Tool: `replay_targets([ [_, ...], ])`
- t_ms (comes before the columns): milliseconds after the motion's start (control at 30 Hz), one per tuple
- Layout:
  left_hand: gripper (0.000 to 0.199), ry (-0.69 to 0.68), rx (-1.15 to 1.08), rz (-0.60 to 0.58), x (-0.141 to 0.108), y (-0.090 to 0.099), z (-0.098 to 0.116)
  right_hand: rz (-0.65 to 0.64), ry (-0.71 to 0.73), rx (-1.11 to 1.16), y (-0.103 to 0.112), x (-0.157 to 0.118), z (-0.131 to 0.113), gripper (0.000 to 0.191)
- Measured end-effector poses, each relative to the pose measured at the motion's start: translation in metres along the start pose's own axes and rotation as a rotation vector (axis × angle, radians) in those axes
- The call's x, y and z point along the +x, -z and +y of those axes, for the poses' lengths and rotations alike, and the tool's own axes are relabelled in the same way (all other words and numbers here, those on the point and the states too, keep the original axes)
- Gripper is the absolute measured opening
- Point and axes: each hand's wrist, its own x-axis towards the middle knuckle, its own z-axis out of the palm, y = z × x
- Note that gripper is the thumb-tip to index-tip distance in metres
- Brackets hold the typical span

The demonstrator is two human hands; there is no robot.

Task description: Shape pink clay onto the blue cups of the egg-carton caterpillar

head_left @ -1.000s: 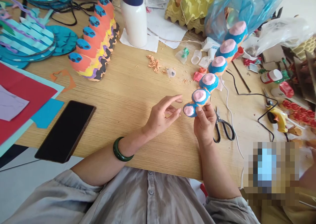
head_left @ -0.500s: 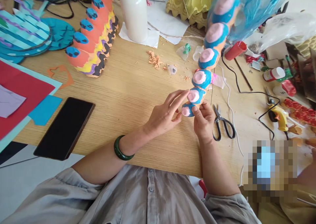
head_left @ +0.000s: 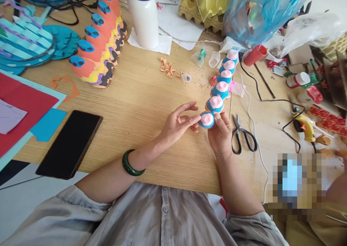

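Note:
My right hand (head_left: 221, 135) grips the near end of a painted egg-carton strip (head_left: 223, 88), thumb on its right side and fingers beneath. The strip is a row of several bumps, blue with pink clay-like tops and orange on the sides; it reaches away from me toward the back right. My left hand (head_left: 177, 123) has its fingers apart, with the thumb tip at the left edge of the nearest bump. I cannot tell whether the thumb presses on it. Black-handled scissors (head_left: 241, 135) lie beside my right hand.
At the back left stands an orange painted egg-carton piece (head_left: 97, 39). A white bottle (head_left: 143, 20), orange shavings (head_left: 166, 68), a blue plastic bag (head_left: 252, 18) and a red cup (head_left: 255, 55) are behind. A phone (head_left: 70, 144) lies left; a yellow glue gun (head_left: 306, 124) lies right.
The strip's far end has dropped down toward the table, so its pink tops now face up. My left hand's fingers have come off the strip's side, and its thumb sits at the nearest bump.

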Motion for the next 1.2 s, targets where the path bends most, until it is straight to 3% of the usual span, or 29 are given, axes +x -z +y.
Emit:
replay_targets([
  [167, 0.071, -0.041, 0.063, 0.01, -0.002, -0.002, -0.001, 0.004, -0.01, -0.005, -0.004, -0.003, 0.001, 0.03],
  [400, 0.046, -0.343, 0.301, 0.047, -0.005, 0.0, -0.008, 0.005, -0.029, 0.002, -0.004, -0.002, 0.001, 0.029],
  [600, 0.045, -0.643, 0.632, 0.009, -0.005, 0.006, -0.007, 0.016, -0.038, 0.05, -0.006, -0.003, -0.003, 0.027],
  [700, 0.043, -0.712, 0.674, 0.064, -0.006, 0.006, -0.002, 0.047, -0.003, 0.02, -0.006, -0.003, -0.004, 0.029],
  [800, 0.04, -0.569, 0.513, 0.094, -0.006, 0.004, 0.003, 0.031, 0.005, 0.014, -0.004, -0.001, -0.004, 0.029],
  [933, 0.06, -0.111, 0.209, 0.063, -0.004, 0.0, 0.007, -0.01, -0.079, 0.094, -0.004, -0.001, -0.004, 0.027],
  [1000, 0.071, 0.037, 0.067, -0.014, -0.003, -0.002, 0.008, -0.023, -0.124, 0.141, -0.005, -0.001, -0.004, 0.026],
  [1100, 0.073, 0.154, -0.101, -0.133, -0.001, -0.003, 0.01, -0.049, -0.16, 0.174, -0.007, -0.002, -0.005, 0.027],
  [1200, 0.068, 0.196, -0.13, -0.187, -0.001, -0.002, 0.012, -0.082, -0.169, 0.177, -0.008, -0.002, -0.005, 0.03],
])
